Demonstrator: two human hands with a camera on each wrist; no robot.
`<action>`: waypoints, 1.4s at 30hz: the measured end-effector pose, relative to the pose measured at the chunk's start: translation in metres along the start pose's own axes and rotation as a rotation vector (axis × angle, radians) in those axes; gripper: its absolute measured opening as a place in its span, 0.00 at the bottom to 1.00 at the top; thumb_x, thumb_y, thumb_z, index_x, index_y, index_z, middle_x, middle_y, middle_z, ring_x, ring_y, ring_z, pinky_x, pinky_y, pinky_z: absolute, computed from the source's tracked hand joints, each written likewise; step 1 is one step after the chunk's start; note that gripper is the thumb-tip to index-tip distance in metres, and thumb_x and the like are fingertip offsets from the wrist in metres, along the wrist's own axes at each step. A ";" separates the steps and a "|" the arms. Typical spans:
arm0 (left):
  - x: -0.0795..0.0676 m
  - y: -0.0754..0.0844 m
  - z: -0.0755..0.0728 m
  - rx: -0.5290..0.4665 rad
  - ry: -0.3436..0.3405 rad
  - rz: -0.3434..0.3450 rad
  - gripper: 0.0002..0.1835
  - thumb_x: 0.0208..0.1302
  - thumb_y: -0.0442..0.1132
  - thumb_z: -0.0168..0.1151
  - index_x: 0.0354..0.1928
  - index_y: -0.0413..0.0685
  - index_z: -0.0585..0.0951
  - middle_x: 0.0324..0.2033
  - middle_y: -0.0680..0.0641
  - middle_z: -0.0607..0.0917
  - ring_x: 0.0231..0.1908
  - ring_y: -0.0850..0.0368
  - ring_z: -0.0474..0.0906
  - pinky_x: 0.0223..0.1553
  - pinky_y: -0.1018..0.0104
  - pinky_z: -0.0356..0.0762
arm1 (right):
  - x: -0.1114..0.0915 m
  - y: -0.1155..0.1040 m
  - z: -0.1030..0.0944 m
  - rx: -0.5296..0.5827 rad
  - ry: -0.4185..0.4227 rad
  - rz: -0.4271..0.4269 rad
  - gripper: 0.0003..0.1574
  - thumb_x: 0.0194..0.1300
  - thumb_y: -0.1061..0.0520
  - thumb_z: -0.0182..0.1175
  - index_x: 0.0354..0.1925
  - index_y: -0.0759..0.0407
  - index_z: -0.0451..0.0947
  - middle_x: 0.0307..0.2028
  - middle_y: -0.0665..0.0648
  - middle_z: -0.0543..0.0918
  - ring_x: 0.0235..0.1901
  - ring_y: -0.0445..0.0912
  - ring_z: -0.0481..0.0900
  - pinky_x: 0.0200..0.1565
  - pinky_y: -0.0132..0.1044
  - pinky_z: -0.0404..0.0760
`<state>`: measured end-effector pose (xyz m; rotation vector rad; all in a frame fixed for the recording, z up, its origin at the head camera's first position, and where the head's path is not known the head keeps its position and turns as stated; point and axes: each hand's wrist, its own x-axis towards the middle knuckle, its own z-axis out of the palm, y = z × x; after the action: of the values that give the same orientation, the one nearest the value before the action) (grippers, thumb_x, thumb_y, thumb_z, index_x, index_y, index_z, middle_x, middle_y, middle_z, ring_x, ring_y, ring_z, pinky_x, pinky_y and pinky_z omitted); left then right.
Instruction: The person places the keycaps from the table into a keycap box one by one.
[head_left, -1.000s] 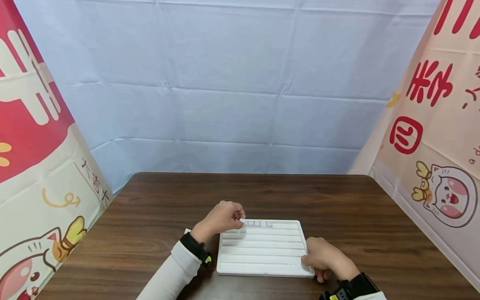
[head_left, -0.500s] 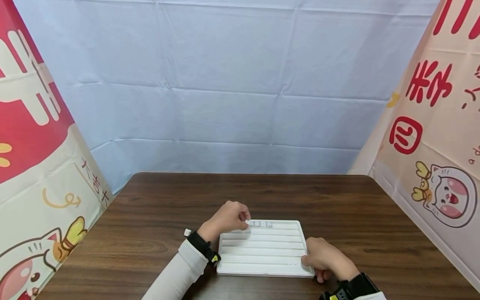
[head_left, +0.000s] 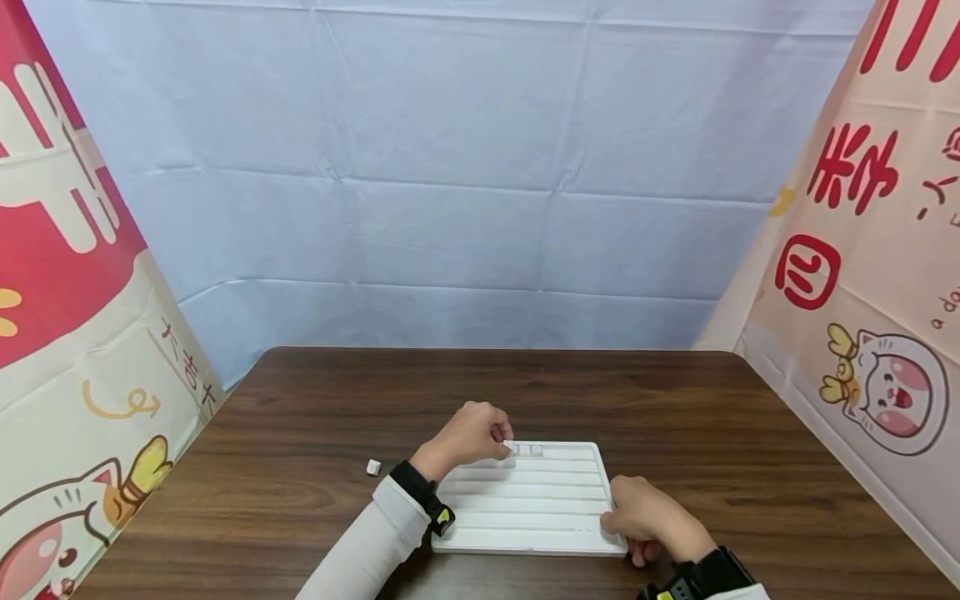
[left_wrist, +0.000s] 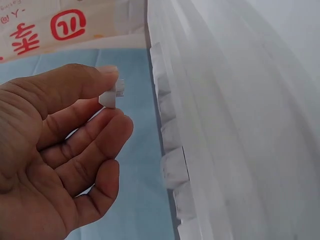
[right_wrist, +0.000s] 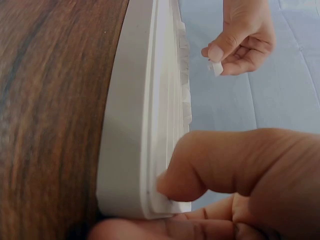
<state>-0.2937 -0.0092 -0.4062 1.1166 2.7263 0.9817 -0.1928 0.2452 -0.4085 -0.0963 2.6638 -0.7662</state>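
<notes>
A white ridged tray [head_left: 528,508] lies on the table, with a row of white keycaps [head_left: 536,451] along its far ridge. Over that row, my left hand [head_left: 467,437] pinches one keycap [left_wrist: 107,99] between thumb and index finger; its small stem points toward the tray in the left wrist view. The pinched keycap is apart from the row there, and the other fingers are loosely bent. At the tray's near right corner, my right hand [head_left: 652,512] grips the rim, thumb on top and fingers underneath. My left hand hides part of the row in the head view.
A single loose white keycap [head_left: 373,467] lies on the dark wooden table [head_left: 300,400], left of my left wrist. Blue cloth [head_left: 450,208] hangs behind the table, and printed cloths [head_left: 847,392] hang at both sides.
My left hand has moved right along the far ridge, covering more of the row's left part. The loose keycap has come fully into sight beside the wrist. My right hand keeps its grip.
</notes>
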 end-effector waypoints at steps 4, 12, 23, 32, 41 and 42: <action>0.004 0.000 0.004 -0.002 -0.003 -0.012 0.04 0.52 0.34 0.70 0.29 0.47 0.82 0.22 0.60 0.77 0.24 0.68 0.72 0.29 0.72 0.71 | 0.001 0.000 0.001 -0.006 -0.007 0.012 0.03 0.52 0.67 0.55 0.24 0.68 0.74 0.06 0.58 0.72 0.04 0.43 0.71 0.08 0.33 0.68; 0.014 0.002 0.008 -0.003 -0.015 -0.052 0.04 0.51 0.34 0.69 0.28 0.48 0.82 0.22 0.60 0.77 0.25 0.67 0.72 0.29 0.72 0.71 | 0.001 0.000 0.001 -0.015 -0.005 0.011 0.04 0.53 0.67 0.56 0.25 0.68 0.74 0.05 0.58 0.72 0.04 0.43 0.71 0.08 0.33 0.68; 0.032 0.006 0.017 0.032 -0.043 -0.087 0.06 0.52 0.35 0.70 0.26 0.53 0.81 0.21 0.60 0.77 0.24 0.68 0.72 0.29 0.72 0.71 | 0.000 0.001 0.000 -0.015 -0.005 0.016 0.05 0.54 0.67 0.55 0.23 0.68 0.73 0.05 0.58 0.72 0.04 0.43 0.71 0.08 0.33 0.69; 0.043 0.012 0.025 0.035 -0.061 -0.064 0.07 0.51 0.35 0.71 0.25 0.53 0.80 0.21 0.60 0.76 0.23 0.68 0.72 0.29 0.74 0.71 | 0.000 -0.002 -0.001 -0.019 -0.006 0.022 0.07 0.54 0.66 0.56 0.21 0.65 0.73 0.05 0.57 0.72 0.04 0.43 0.71 0.09 0.34 0.69; 0.047 0.010 0.034 0.070 -0.059 -0.096 0.07 0.51 0.37 0.71 0.25 0.53 0.81 0.21 0.60 0.76 0.24 0.68 0.71 0.29 0.73 0.70 | 0.000 -0.001 0.001 0.008 -0.002 -0.005 0.07 0.54 0.67 0.55 0.21 0.66 0.73 0.04 0.57 0.72 0.04 0.42 0.71 0.08 0.34 0.68; 0.047 0.011 0.035 0.072 -0.056 -0.096 0.07 0.51 0.37 0.71 0.25 0.52 0.81 0.21 0.60 0.76 0.24 0.68 0.71 0.29 0.73 0.70 | 0.000 -0.001 0.001 0.008 -0.001 -0.005 0.07 0.54 0.67 0.55 0.20 0.65 0.73 0.04 0.57 0.72 0.04 0.42 0.71 0.08 0.34 0.68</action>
<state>-0.3129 0.0460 -0.4189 0.9960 2.7618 0.8339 -0.1928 0.2439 -0.4093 -0.1013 2.6606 -0.7786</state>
